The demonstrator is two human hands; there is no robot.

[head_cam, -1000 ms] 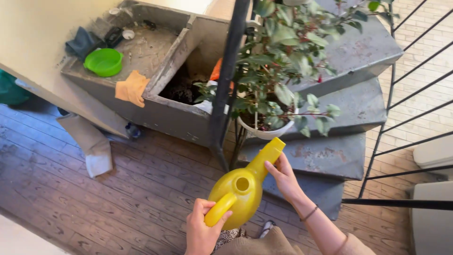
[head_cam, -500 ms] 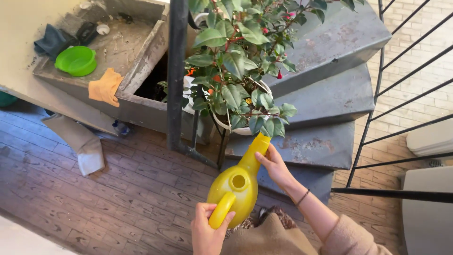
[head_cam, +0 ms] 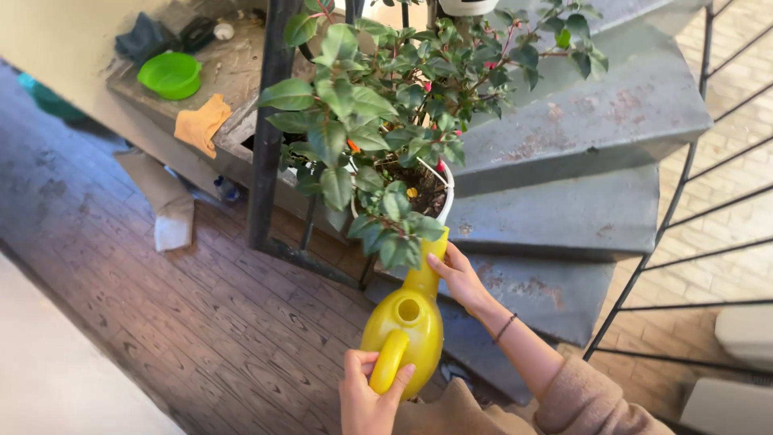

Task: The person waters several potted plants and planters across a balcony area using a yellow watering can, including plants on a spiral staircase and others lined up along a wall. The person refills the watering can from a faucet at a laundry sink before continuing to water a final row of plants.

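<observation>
Looking down from the head camera, I see a yellow plastic watering can point(head_cam: 405, 326) held in both hands over the wooden floor point(head_cam: 201, 322). Its long axis runs from the handle near me up and away to the spout, which points at the potted plant point(head_cam: 378, 121) and slightly to the right; the spout's tip is hidden under the lowest leaves, so I cannot tell whether it touches the white pot point(head_cam: 445, 197).

My left hand point(head_cam: 366, 399) is closed around the can's curved handle at the near end, fingers wrapped over it and thumb on the far side. My right hand point(head_cam: 460, 278) lies against the right side of the narrow spout neck, fingers curled lightly about it, thumb toward the pot. The round body of the can sits between the two hands, above the left and below the right.

The can is smooth, glossy, bulb-shaped, with a round filling hole on top. The plant has broad green leaves and small red buds, and dark soil shows in the pot. Behind it, grey metal stair treads point(head_cam: 580, 121), scuffed and rust-spotted, fan out around a dark metal post point(head_cam: 266, 137). On a grey concrete ledge point(head_cam: 233, 72) upper left sit a green plastic bowl point(head_cam: 169, 74) and an orange cloth point(head_cam: 201, 122), which hangs over its edge.
</observation>
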